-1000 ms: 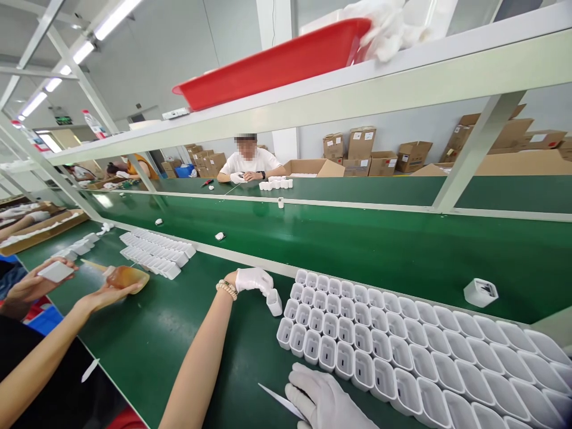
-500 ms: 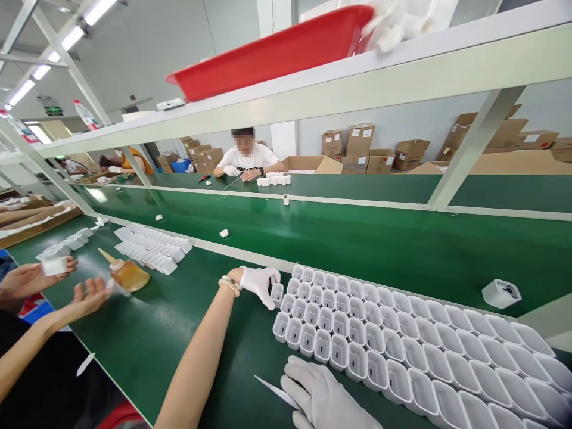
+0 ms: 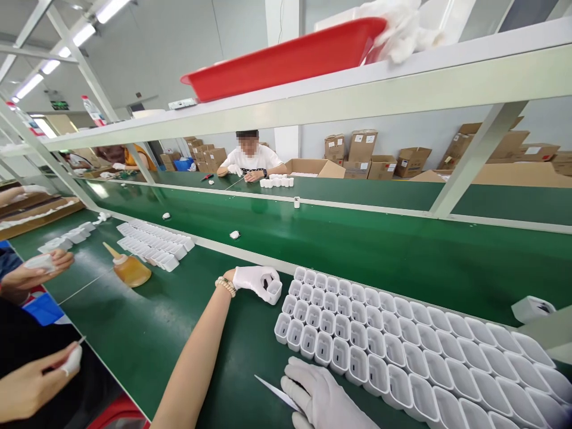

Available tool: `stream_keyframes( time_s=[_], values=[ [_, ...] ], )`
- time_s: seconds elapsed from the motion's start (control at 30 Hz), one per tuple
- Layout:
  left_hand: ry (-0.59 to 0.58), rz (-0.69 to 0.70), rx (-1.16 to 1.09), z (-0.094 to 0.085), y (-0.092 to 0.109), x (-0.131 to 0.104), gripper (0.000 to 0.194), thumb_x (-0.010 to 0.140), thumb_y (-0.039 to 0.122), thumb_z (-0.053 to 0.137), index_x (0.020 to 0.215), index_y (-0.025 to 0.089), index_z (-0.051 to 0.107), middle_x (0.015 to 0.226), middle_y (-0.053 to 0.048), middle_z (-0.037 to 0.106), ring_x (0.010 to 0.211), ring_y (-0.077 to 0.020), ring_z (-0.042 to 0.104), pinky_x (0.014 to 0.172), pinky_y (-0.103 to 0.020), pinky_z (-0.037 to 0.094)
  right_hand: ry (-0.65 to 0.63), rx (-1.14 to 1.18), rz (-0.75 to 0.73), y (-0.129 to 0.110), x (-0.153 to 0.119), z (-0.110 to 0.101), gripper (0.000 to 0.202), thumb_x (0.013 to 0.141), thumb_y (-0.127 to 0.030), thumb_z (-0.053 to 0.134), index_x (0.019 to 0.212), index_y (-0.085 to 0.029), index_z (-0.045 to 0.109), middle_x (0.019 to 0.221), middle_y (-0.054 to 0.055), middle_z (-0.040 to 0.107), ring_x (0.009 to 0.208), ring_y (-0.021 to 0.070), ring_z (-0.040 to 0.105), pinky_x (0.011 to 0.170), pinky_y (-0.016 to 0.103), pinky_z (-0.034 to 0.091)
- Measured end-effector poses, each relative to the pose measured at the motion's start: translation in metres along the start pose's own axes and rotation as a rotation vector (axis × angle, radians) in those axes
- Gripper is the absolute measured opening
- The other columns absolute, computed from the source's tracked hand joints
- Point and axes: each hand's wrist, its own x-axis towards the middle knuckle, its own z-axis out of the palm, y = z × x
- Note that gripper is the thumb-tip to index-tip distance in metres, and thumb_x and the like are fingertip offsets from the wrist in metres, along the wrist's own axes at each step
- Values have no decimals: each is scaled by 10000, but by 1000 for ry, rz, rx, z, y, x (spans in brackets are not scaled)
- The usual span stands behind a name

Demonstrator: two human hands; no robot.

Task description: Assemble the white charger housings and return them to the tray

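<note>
My left hand (image 3: 258, 281), in a white glove with a beaded bracelet at the wrist, grips a small white cup (image 3: 274, 290) at the left end of several rows of white open cups (image 3: 357, 357). Near the front edge of the rows, my right hand (image 3: 315, 387), also gloved, is closed round a thin, pointed white tool (image 3: 274, 390) whose tip points to the upper left. Small dark slots show in the bottoms of many cups.
At the left, a co-worker's hands (image 3: 44, 268) hold white pieces beside an amber bottle (image 3: 131, 270) and more white cups (image 3: 154, 244). Behind the rows runs a green belt (image 3: 357, 238) with white parts. Overhead is a shelf (image 3: 290, 104) with a red tray (image 3: 290, 59).
My left hand has tilted the small cup and drawn it slightly away from the rows. My right hand is nearly still. The co-worker's nearer hand has moved down, and belt parts have shifted right.
</note>
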Motion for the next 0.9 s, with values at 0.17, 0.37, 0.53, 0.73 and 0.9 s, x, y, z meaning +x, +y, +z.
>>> stream_keyframes(
  time_s=[0.17, 0.37, 0.53, 0.73, 0.9],
  values=[
    [12, 132, -163, -2, -4, 2, 377, 817, 372, 725, 1073, 114, 626, 1062, -98, 648, 908, -203, 622, 790, -353, 518, -104, 146, 78, 0, -3, 5, 354, 949, -291, 561, 1290, -207, 609, 1311, 68, 660, 1141, 249, 644, 910, 285, 559],
    [96, 191, -271, 5, 1, 0, 349, 593, 287, 719, 888, 112, 655, 971, -123, 681, 903, -249, 607, 747, -340, 449, -292, 356, 305, -4, -1, 5, 398, 907, -229, 585, 1304, -233, 617, 1410, 77, 588, 1259, 312, 574, 1028, 413, 522],
    [160, 155, -293, 10, 5, 0, 243, 602, 253, 651, 810, 129, 628, 806, -81, 672, 787, -220, 633, 718, -332, 449, -407, 437, 286, 3, 0, -3, 438, 915, -204, 547, 1348, -253, 588, 1461, 71, 542, 1293, 313, 546, 1041, 423, 510],
    [194, 119, -310, 12, 7, 0, 305, 582, 236, 658, 869, 136, 630, 796, -61, 674, 717, -189, 632, 677, -306, 455, -214, 265, 130, 9, -14, 11, 456, 944, -237, 536, 1399, -262, 522, 1426, 60, 577, 1238, 269, 599, 982, 347, 555],
    [187, 107, -323, 13, 8, 1, 299, 598, 248, 679, 866, 116, 654, 833, -90, 689, 744, -198, 648, 651, -289, 452, -137, 156, 254, -4, -17, 13, 410, 941, -267, 567, 1349, -296, 568, 1393, 28, 606, 1224, 264, 609, 959, 359, 575]
  ],
)
